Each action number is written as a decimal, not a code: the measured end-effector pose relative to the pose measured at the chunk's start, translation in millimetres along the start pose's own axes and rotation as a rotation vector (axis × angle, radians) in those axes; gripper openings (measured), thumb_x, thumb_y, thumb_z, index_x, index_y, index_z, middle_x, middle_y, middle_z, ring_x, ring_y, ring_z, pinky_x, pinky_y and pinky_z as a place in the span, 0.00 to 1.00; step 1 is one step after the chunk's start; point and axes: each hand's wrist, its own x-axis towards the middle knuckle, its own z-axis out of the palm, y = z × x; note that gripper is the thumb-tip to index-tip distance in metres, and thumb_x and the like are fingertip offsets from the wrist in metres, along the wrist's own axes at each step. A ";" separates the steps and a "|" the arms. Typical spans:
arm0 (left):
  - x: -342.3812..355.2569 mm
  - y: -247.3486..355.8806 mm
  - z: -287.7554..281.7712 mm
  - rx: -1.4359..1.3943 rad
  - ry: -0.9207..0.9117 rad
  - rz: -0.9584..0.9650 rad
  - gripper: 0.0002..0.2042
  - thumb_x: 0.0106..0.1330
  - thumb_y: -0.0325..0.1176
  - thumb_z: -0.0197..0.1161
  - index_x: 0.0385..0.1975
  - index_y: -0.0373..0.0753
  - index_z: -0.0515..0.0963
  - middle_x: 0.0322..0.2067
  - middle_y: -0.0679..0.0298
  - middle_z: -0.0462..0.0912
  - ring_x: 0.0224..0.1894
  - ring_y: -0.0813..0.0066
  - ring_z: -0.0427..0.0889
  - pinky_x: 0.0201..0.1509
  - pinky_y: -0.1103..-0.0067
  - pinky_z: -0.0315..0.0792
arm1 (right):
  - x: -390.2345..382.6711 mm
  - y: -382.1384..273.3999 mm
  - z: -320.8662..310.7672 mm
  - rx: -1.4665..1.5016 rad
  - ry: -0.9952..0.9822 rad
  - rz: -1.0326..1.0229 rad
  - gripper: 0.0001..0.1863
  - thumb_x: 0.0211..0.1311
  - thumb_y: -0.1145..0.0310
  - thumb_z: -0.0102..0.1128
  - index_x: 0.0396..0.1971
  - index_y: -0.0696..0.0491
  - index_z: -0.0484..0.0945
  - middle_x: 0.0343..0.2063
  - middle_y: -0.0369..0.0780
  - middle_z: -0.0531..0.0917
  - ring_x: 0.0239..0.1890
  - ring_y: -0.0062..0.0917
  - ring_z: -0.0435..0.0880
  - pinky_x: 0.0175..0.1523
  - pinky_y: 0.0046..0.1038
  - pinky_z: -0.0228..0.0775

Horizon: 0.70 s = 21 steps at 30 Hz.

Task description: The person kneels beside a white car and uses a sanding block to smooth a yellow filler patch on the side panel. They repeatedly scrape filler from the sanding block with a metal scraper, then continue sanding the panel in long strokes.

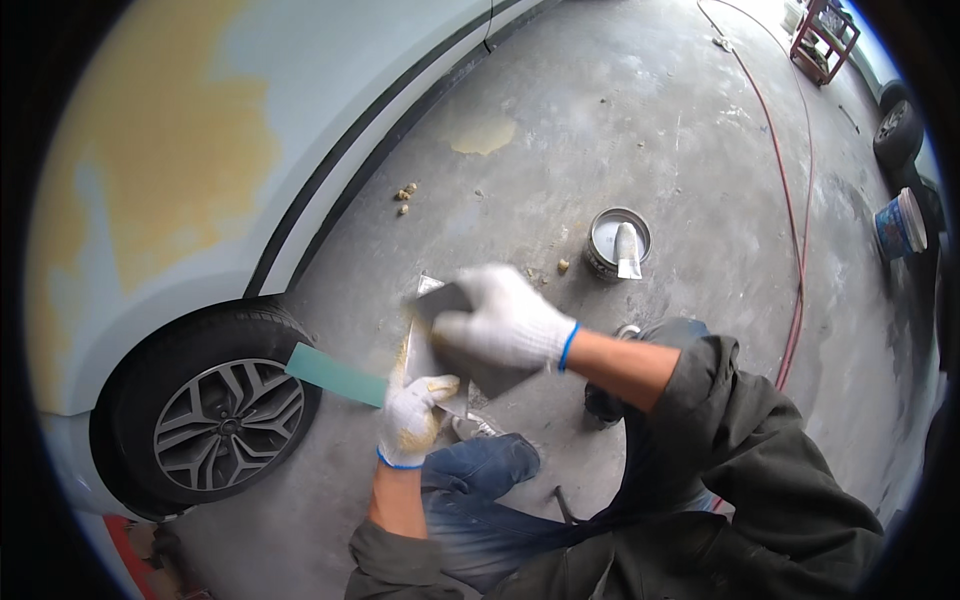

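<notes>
My left hand (408, 424), in a white glove stained yellow, is closed round the lower end of a pale flat mixing board (424, 362) with yellowish paste along its edge. A green flat spreader (338, 376) juts out to the left from the same hand. Over the board, my right hand (508, 325), in a white glove with a blue cuff, grips a dark grey flat spreader (494, 378). Motion smears this hand and its blade, and the exact contact with the board cannot be made out.
At the left stands a pale car panel (330, 130) with yellow filler patches (190, 170), above a wheel (228, 426). A round can (597, 262) with a tube (627, 248) on top sits on the concrete floor. Right lie a red hose (785, 175) and a bucket (899, 225).
</notes>
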 end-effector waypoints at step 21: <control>40.8 -4.3 -14.1 0.003 -0.032 -0.037 0.31 0.46 0.13 0.49 0.58 0.28 0.67 0.41 0.49 0.82 0.43 0.59 0.85 0.53 0.68 0.81 | 13.7 33.5 -11.7 -0.063 0.014 -0.191 0.25 0.56 0.64 0.66 0.51 0.62 0.77 0.40 0.46 0.86 0.39 0.24 0.85 0.48 0.27 0.77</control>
